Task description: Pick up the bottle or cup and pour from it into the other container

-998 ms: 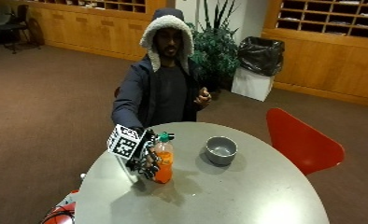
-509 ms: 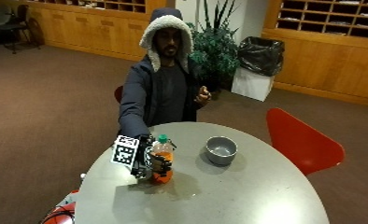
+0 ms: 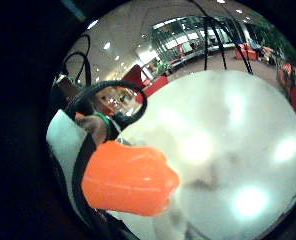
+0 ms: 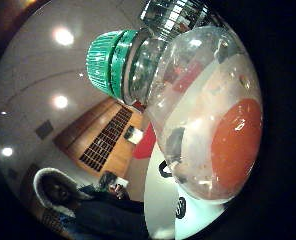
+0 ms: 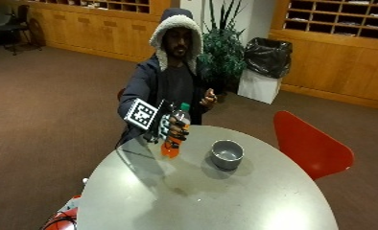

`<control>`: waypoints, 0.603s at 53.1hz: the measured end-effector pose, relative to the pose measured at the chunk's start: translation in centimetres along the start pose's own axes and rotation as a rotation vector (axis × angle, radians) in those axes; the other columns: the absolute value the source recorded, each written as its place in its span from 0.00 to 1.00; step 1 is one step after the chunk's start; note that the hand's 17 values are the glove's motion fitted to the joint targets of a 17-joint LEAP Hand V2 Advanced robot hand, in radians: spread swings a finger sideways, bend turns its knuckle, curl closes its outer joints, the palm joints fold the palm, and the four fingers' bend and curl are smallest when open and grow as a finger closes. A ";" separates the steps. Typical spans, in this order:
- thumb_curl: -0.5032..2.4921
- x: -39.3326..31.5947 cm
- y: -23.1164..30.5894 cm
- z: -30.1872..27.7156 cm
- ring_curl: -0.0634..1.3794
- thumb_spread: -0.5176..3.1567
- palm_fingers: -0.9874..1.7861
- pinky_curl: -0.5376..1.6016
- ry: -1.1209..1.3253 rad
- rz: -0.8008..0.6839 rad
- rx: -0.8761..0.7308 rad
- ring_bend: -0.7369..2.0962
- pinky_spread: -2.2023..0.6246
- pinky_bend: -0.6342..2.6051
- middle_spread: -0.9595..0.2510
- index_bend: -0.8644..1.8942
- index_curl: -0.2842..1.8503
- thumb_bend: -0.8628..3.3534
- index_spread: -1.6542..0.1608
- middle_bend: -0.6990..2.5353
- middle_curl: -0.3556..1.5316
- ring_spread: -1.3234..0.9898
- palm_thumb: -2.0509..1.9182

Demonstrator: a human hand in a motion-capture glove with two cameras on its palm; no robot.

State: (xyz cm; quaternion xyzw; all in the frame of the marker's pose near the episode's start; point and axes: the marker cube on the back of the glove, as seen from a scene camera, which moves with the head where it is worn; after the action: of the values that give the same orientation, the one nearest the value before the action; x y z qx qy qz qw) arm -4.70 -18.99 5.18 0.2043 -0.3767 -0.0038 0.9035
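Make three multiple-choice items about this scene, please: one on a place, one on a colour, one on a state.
1. Where is the bowl?
A. on the table
B. on the red chair
C. on the floor

2. What colour is the bottle's cap?
A. white
B. green
C. black

3. What is the state of the bottle?
A. lying flat
B. standing alone on the table
C. held above the table

Answers: 1 A, the bowl sits on the table. 2 B, the cap is green. 3 C, the gloved right hand has its grip around it, clear of the tabletop.
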 end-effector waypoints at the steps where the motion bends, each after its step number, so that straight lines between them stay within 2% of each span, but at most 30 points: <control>1: 0.38 -0.7 -0.1 0.2 0.32 0.28 0.75 0.41 0.021 -0.011 0.004 0.48 0.78 0.35 0.61 0.34 0.23 0.20 0.76 0.31 0.42 0.51 0.75; 8: 0.38 -4.4 0.7 1.6 0.32 0.28 0.75 0.41 0.229 -0.230 -0.151 0.48 0.78 0.35 0.61 0.34 0.23 0.20 0.76 0.31 0.42 0.50 0.75; 21: 0.39 -7.9 0.8 6.4 0.33 0.28 0.75 0.42 0.615 -0.350 -0.400 0.47 0.78 0.35 0.61 0.34 0.23 0.20 0.77 0.31 0.43 0.50 0.75; 32: 0.40 -8.4 1.6 11.0 0.33 0.28 0.75 0.42 1.071 -0.495 -0.555 0.47 0.78 0.34 0.61 0.35 0.23 0.20 0.76 0.31 0.43 0.50 0.75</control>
State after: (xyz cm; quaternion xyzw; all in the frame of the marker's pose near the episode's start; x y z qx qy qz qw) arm -18.50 -20.17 7.05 0.0177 0.1988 -0.2066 0.9579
